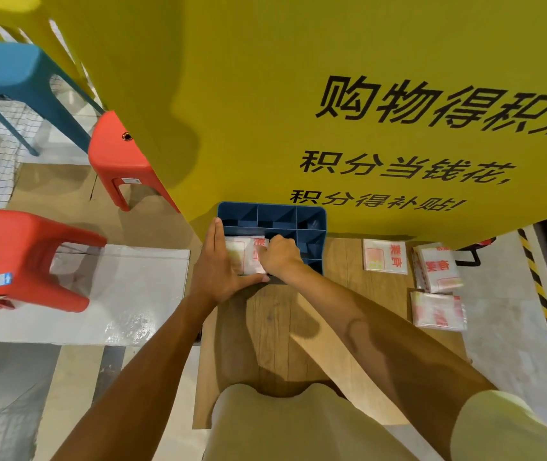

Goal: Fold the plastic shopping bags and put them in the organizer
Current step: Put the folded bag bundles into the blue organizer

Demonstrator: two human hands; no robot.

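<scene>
Folded plastic bag with red print tucked in the near left slot of the blue organizer, right between both hands. Left hand flat and spread, fingers straight along the organizer's left wall, thumb along its near edge. Right hand curled, pinching the bag's right edge. Three more folded bags lying well off to the right of the right hand, on the wooden tabletop. Big yellow sign with black writing just past the hands. Red stools and a blue stool far to the left of the left hand, on the floor.
</scene>
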